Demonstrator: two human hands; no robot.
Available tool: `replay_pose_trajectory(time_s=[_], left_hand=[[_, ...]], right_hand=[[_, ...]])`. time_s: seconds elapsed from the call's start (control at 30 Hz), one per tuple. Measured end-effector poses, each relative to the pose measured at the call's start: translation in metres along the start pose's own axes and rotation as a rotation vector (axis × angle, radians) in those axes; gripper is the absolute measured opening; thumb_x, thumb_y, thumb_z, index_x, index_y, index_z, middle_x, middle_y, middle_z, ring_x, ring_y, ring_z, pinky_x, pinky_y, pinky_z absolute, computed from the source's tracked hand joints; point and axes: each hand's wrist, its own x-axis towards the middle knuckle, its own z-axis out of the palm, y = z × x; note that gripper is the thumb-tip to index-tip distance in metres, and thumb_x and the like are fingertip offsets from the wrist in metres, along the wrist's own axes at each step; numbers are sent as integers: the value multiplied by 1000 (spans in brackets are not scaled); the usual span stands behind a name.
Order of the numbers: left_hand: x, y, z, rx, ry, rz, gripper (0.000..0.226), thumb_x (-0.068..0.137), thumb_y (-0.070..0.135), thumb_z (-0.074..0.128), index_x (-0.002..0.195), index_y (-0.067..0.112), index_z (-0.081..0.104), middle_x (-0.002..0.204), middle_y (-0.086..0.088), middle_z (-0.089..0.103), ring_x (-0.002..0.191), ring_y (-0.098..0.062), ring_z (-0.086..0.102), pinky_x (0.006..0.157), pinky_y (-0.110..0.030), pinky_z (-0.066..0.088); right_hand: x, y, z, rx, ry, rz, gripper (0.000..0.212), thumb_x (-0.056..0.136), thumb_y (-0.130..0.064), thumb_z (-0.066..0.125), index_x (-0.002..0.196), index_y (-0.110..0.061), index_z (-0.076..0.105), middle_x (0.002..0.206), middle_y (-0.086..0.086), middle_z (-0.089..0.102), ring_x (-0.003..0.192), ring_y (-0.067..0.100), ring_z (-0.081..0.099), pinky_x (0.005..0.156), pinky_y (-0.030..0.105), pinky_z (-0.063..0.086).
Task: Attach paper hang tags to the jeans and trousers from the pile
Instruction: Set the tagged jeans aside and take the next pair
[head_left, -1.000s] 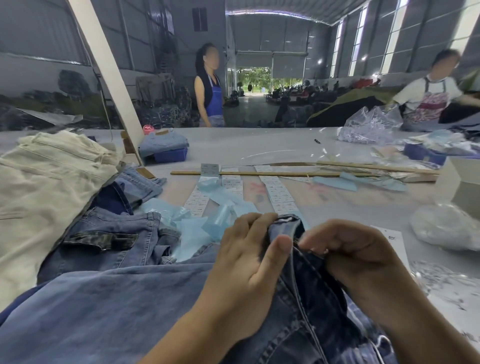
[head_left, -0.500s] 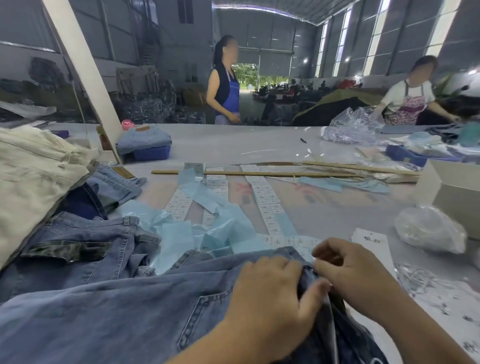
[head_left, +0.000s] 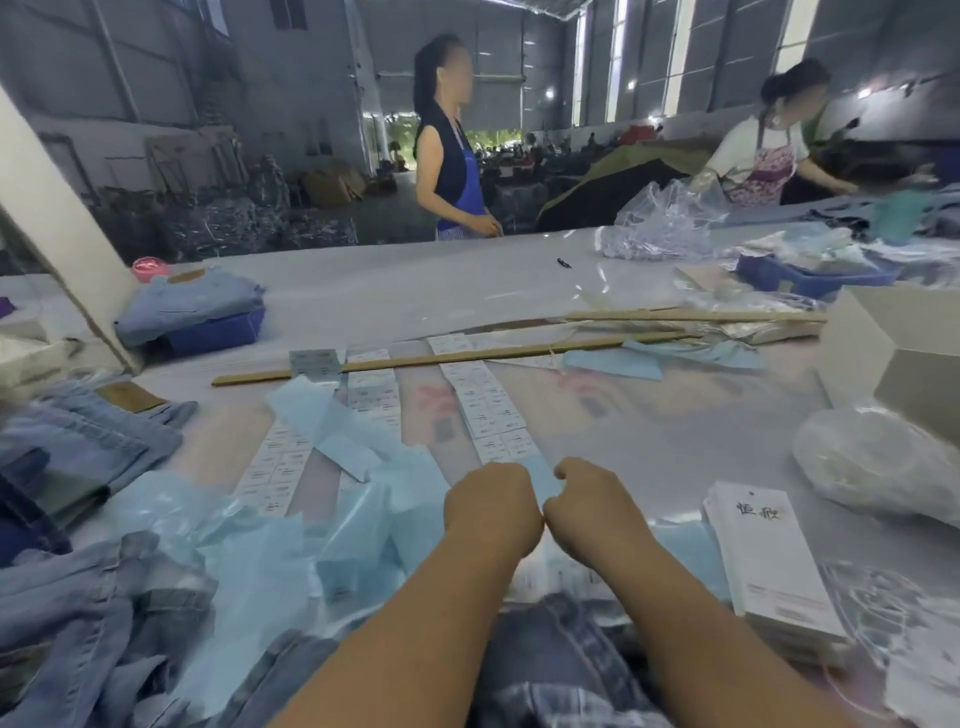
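My left hand (head_left: 491, 512) and my right hand (head_left: 592, 512) are side by side over the table, fingers curled. Between them they pinch the near end of a light-blue backing strip (head_left: 543, 480) that belongs to a long white sticker label strip (head_left: 483, 405). What the fingertips do is hidden behind the knuckles. Blue jeans (head_left: 550, 654) lie under my forearms at the near edge. A stack of white paper hang tags (head_left: 769, 561) sits just right of my right hand. More jeans (head_left: 78, 613) are piled at the left.
Loose blue backing paper (head_left: 322, 530) litters the near left. Wooden sticks (head_left: 467, 356) cross the table middle. A clear plastic bag (head_left: 878, 462) and a grey box (head_left: 904, 358) stand at right. Folded jeans on a blue tray (head_left: 208, 332) are far left. Two people stand beyond the table.
Both hands let go of the jeans waistband and reached forward to the label strip. The view tilted up, so the jeans now lie lower in view.
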Motion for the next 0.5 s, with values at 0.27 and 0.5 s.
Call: replay_pose_trajectory(time_s=[0.27,0.5], left_hand=[[56,-30,62,-141,92,30,28,94,30,54,120,26,64,118,-1,55,112,-23,48,89,-35,45],[57,-31,70,-197,3,32,46,83,50,62,126,34,60,122,1,49,118,-22,42,98,-37,41]], right_hand=[[32,48,48,110,47,-26,37,89,-18,59,126,-21,60,116,-6,59,95,8,54,80,20,39],[35,56,50,112,-11,-84,40,87,-22,65,126,-27,58,111,-14,44,95,5,50,74,17,36]])
